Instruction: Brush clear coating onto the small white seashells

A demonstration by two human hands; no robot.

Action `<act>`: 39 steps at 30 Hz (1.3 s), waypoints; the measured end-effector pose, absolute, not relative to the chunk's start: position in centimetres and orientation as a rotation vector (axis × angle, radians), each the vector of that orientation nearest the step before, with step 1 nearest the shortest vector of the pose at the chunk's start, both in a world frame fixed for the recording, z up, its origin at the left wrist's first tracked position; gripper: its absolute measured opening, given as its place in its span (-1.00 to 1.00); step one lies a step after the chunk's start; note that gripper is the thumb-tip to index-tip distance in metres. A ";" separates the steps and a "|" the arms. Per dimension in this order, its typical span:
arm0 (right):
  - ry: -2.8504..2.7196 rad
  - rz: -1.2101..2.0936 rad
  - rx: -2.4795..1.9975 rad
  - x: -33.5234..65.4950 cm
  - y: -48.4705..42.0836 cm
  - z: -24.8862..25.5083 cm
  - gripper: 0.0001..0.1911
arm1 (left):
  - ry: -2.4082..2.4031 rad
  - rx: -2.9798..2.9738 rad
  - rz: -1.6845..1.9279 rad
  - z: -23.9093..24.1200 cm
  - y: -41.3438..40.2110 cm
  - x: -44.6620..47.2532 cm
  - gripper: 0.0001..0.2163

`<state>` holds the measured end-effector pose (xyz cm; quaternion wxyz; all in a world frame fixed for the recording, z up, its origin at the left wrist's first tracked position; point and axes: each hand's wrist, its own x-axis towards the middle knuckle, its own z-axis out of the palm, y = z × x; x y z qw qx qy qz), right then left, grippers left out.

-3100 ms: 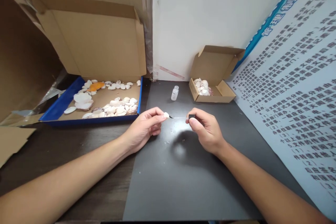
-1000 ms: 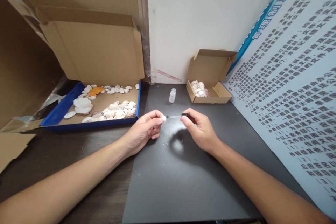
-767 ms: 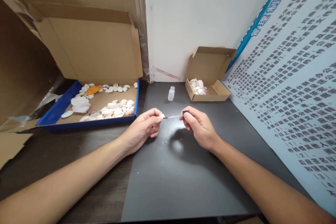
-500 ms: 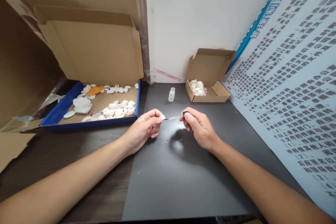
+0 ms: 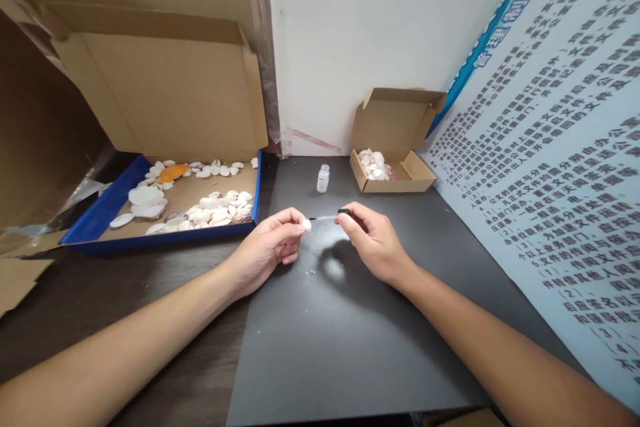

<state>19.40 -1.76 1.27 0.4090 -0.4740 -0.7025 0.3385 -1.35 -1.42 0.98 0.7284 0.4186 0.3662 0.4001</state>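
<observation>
My left hand pinches a small white shell between thumb and fingertips, above the black mat. My right hand grips the black cap of a thin brush applicator, and the brush tip points left, touching the shell. Behind both hands an open clear glass bottle stands on the mat.
A large blue-edged cardboard box with several white shells and one orange shell lies at the left, lid raised. A small open cardboard box with shells sits at the back right. A printed poster leans along the right. White crumbs dot the mat.
The two hands have stayed together with brush against shell; the brush tip has shifted slightly on the shell. The camera view has drifted a little.
</observation>
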 end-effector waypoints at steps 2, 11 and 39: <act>-1.756 0.899 -1.155 19.4 -1.8 1.3 -0.67 | 0.801 0.919 0.878 1.0 -1.4 -1.4 -0.87; -1.767 0.934 -1.094 19.3 -2.0 1.7 -0.71 | 0.802 0.905 0.871 1.2 -1.6 -1.3 -0.87; -1.838 0.865 -1.137 19.3 -2.1 1.5 -0.77 | 0.815 0.939 0.863 1.2 -1.6 -1.2 -0.87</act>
